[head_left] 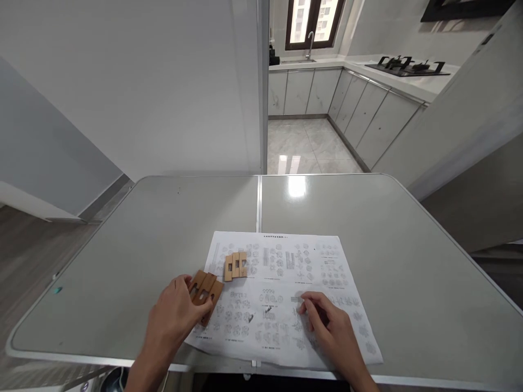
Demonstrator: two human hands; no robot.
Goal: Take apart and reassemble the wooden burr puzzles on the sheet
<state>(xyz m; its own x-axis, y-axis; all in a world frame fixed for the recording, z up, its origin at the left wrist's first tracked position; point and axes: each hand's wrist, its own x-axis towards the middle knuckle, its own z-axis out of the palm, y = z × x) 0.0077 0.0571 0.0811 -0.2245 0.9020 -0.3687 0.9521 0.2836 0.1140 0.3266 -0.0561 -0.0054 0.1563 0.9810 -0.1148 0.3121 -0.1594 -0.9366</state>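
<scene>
My left hand (174, 310) grips a row of brown wooden puzzle pieces (206, 288) with cut-out notches, at the left edge of a printed sheet (286, 310). Its thumb lies across their near side and its fingers curl round the far left. Just beyond, three lighter wooden puzzle pieces (236, 265) lie side by side on the paper. On the right part of the sheet rests my right hand (329, 324), fingers loosely curled and thumb apart from the index finger, with nothing visible in it. Small line drawings of puzzle shapes cover the sheet.
The grey table (196, 212) has a metal seam (259, 204) down its middle. A small teal object (58, 290) lies near its left edge. Two small dark marks or bits (268, 310) show on the sheet. Behind stand a white wall and a kitchen with a stove (408, 66).
</scene>
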